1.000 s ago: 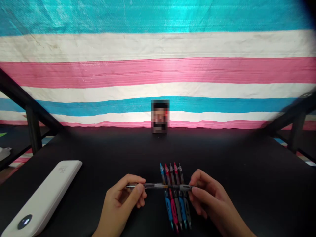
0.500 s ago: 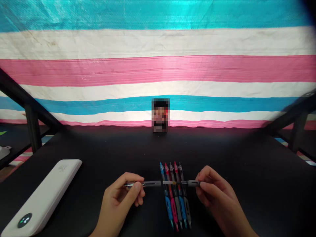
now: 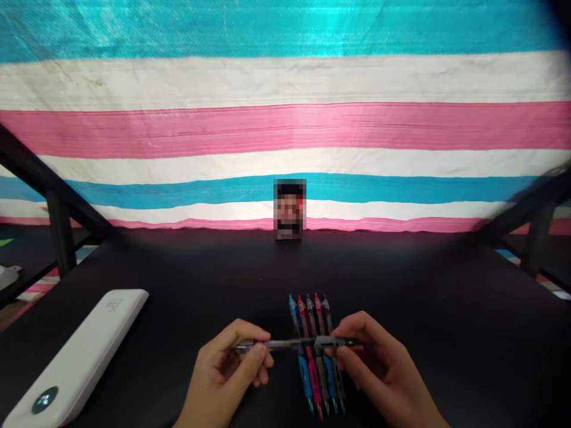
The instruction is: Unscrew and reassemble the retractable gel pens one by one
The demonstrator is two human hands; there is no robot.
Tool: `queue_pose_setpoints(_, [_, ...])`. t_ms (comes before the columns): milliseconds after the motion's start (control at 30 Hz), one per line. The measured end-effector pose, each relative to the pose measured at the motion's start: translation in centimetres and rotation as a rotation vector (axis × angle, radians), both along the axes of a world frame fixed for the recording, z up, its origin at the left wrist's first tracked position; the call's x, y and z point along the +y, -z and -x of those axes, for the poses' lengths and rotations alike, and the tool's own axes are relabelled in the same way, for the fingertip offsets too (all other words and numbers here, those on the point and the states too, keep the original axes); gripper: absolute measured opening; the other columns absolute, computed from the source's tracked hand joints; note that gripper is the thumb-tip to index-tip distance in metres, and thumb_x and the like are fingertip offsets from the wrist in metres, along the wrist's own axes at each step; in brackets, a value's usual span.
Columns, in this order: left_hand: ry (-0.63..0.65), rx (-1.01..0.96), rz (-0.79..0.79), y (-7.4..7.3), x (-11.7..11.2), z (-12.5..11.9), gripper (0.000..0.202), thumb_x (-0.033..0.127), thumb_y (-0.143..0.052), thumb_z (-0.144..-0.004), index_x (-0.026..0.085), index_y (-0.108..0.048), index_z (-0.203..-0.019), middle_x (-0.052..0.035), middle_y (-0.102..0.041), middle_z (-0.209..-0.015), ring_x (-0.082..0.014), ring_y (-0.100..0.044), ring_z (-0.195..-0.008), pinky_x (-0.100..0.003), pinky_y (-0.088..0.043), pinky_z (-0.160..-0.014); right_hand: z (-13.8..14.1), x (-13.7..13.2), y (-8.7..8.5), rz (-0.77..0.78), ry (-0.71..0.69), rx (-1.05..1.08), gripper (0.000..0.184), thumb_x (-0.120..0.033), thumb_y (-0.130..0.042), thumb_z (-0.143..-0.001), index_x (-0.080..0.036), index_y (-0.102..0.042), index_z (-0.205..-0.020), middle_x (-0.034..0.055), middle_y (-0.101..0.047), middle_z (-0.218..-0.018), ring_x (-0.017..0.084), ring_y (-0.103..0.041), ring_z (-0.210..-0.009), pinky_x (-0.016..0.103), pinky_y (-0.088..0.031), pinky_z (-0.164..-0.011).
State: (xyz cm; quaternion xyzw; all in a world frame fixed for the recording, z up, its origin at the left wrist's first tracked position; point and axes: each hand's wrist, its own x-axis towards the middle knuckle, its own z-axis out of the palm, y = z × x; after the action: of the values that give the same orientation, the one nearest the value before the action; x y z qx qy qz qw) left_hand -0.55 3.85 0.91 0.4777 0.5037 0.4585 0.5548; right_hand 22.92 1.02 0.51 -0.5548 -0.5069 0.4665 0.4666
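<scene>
My left hand (image 3: 236,362) pinches the clear barrel (image 3: 283,344) of a pen, held level above the table. My right hand (image 3: 375,356) grips the pen's grey grip section (image 3: 328,342) near the tip end. Barrel and grip section lie in one line and meet or nearly meet; whether they are fully joined I cannot tell. Beneath the held pen, several retractable pens (image 3: 312,368) lie side by side on the black table, with blue, pink and grey grips pointing toward me. The held pen partly covers their middles.
A white power bank (image 3: 84,356) with a lit round display lies at the left. At the table's (image 3: 200,261) back stands a small blurred box-like object (image 3: 289,209). Behind hangs a striped sheet (image 3: 178,131); black frame bars (image 3: 60,232) slope at both sides.
My right hand has moved left, bringing the grip section up to the barrel and the refill inside it. Both hands are slightly lower. The pens on the table have not moved.
</scene>
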Motion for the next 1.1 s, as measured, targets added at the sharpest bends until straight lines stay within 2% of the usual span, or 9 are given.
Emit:
queue_pose_setpoints(200, [0.019, 0.005, 0.015, 0.1, 0.1, 0.1, 0.029, 0.047, -0.076, -0.082, 0.018, -0.074, -0.083, -0.0022, -0.072, -0.063, -0.0137, -0.063, -0.051, -0.022, -0.050, -0.051, -0.7, 0.2, 1.1, -0.193, -0.141, -0.217, 0.007, -0.028, -0.065, -0.095, -0.026, -0.071, -0.095, 0.0066, -0.077, -0.090, 0.024, -0.072, -0.080, 0.032, -0.057, -0.071])
queue_pose_setpoints(433, [0.015, -0.051, 0.015, -0.3, -0.2, -0.3, 0.029, 0.047, -0.080, -0.079, 0.018, -0.075, -0.081, -0.0010, -0.071, -0.062, -0.0119, -0.062, -0.051, -0.020, -0.050, -0.051, -1.1, 0.6, 0.3, -0.316, -0.203, -0.396, 0.029, -0.032, -0.058, -0.099, -0.023, -0.069, -0.074, 0.0022, -0.064, -0.064, 0.017, -0.061, -0.055, 0.027, -0.045, -0.054])
queue_pose_setpoints(533, [-0.002, -0.057, 0.018, -0.2, -0.1, -0.2, 0.030, 0.048, -0.080, -0.079, 0.018, -0.075, -0.081, -0.0010, -0.071, -0.062, -0.0119, -0.063, -0.051, -0.020, -0.050, -0.051, -0.8, 0.3, 0.8, -0.287, -0.173, -0.324, 0.012, -0.033, -0.064, -0.096, -0.027, -0.070, -0.103, 0.0020, -0.071, -0.073, 0.018, -0.062, -0.057, 0.027, -0.047, -0.055])
queue_pose_setpoints(600, [-0.010, -0.054, 0.013, -0.1, 0.1, 0.0, 0.030, 0.047, -0.079, -0.081, 0.018, -0.075, -0.083, -0.0010, -0.071, -0.063, -0.0115, -0.062, -0.052, -0.020, -0.050, -0.052, -0.6, 0.1, 1.4, -0.255, -0.093, -0.292, 0.029, -0.030, -0.067, -0.094, -0.029, -0.062, -0.122, 0.0022, -0.075, -0.082, 0.018, -0.063, -0.059, 0.027, -0.050, -0.057])
queue_pose_setpoints(733, [0.004, -0.056, 0.019, 0.2, 0.2, 0.2, 0.030, 0.047, -0.077, -0.083, 0.018, -0.075, -0.085, -0.0009, -0.072, -0.064, -0.0113, -0.062, -0.053, -0.020, -0.049, -0.052, -0.8, 0.1, 1.7, -0.276, -0.121, -0.382, 0.004, -0.026, -0.062, -0.096, -0.026, -0.065, -0.094, 0.0041, -0.072, -0.077, 0.019, -0.064, -0.062, 0.027, -0.049, -0.056])
queue_pose_setpoints(800, [0.013, -0.066, 0.021, 0.2, 0.1, 0.2, 0.030, 0.048, -0.078, -0.082, 0.018, -0.074, -0.085, -0.0008, -0.071, -0.064, -0.0115, -0.062, -0.053, -0.020, -0.049, -0.052, -1.0, 0.3, 1.3, -0.296, -0.174, -0.413, 0.014, -0.027, -0.059, -0.098, -0.025, -0.066, -0.086, 0.0034, -0.068, -0.072, 0.019, -0.063, -0.060, 0.027, -0.048, -0.055])
queue_pose_setpoints(900, [0.003, -0.073, 0.022, 0.2, 0.1, 0.2, 0.031, 0.049, -0.079, -0.081, 0.018, -0.074, -0.085, -0.0007, -0.071, -0.064, -0.0119, -0.062, -0.052, -0.021, -0.049, -0.051, -1.1, 0.5, 1.1, -0.316, -0.185, -0.406, 0.009, -0.030, -0.061, -0.098, -0.026, -0.067, -0.103, 0.0022, -0.071, -0.076, 0.018, -0.064, -0.060, 0.026, -0.050, -0.056])
queue_pose_setpoints(967, [0.000, -0.068, 0.025, 0.2, 0.1, 0.2, 0.032, 0.049, -0.078, -0.081, 0.017, -0.074, -0.085, -0.0011, -0.071, -0.064, -0.0122, -0.062, -0.052, -0.021, -0.049, -0.051, -1.0, 0.5, 1.2, -0.360, -0.144, -0.424, 0.018, -0.027, -0.065, -0.096, -0.027, -0.062, -0.113, 0.0009, -0.073, -0.081, 0.016, -0.063, -0.058, 0.024, -0.051, -0.055])
queue_pose_setpoints(1100, [0.016, -0.069, 0.027, 0.3, 0.1, 0.2, 0.032, 0.050, -0.078, -0.082, 0.018, -0.074, -0.085, -0.0015, -0.071, -0.064, -0.0126, -0.062, -0.053, -0.022, -0.049, -0.052, -0.9, 0.6, 1.2, -0.492, -0.170, -0.535, 0.010, -0.019, -0.055, -0.098, -0.024, -0.060, -0.091, -0.0014, -0.064, -0.071, 0.014, -0.059, -0.054, 0.023, -0.048, -0.052])
